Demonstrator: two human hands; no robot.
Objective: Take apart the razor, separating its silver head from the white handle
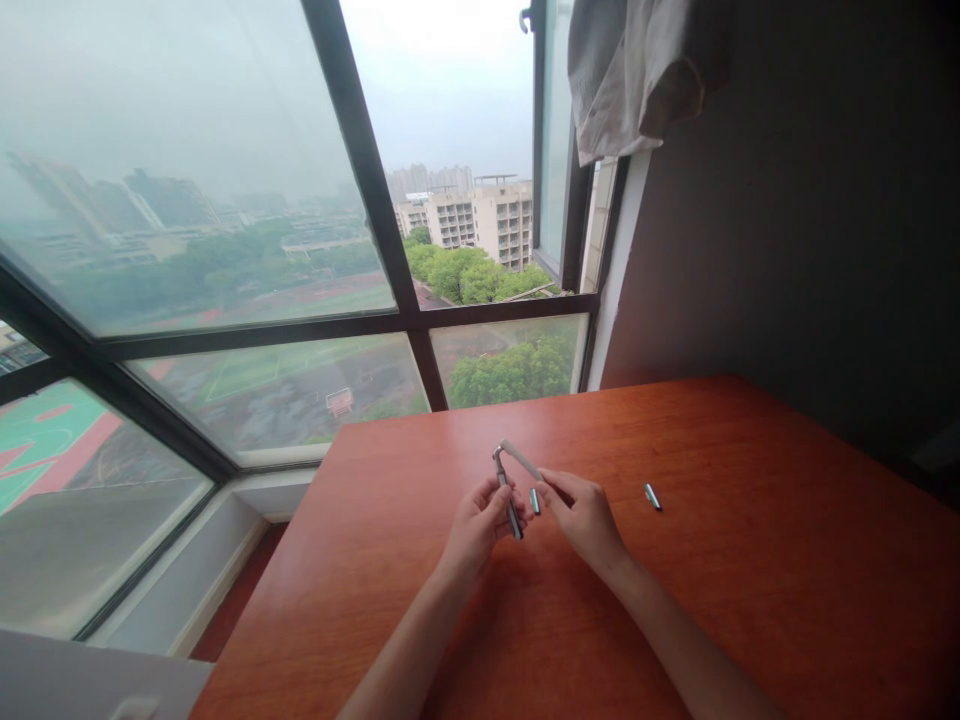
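My left hand (480, 515) is closed round a dark and silver razor handle (513, 515), which is held tilted with its narrow neck pointing up and away. My right hand (581, 515) pinches a slim pale stick (521, 459); its far end meets the top of the razor handle, and its kind is too small to tell. Between the two hands is a small razor cartridge (535, 501) with a green strip; whether it lies on the table or touches the left fingers I cannot tell. Another razor cartridge (653, 497) lies on the table, to the right of my right hand.
Both hands are above a reddish-brown wooden table (360, 600). Behind it stand dark-framed windows (416, 325), with one pane open at the upper right. A grey cloth (630, 80) hangs there, beside a dark wall (787, 230).
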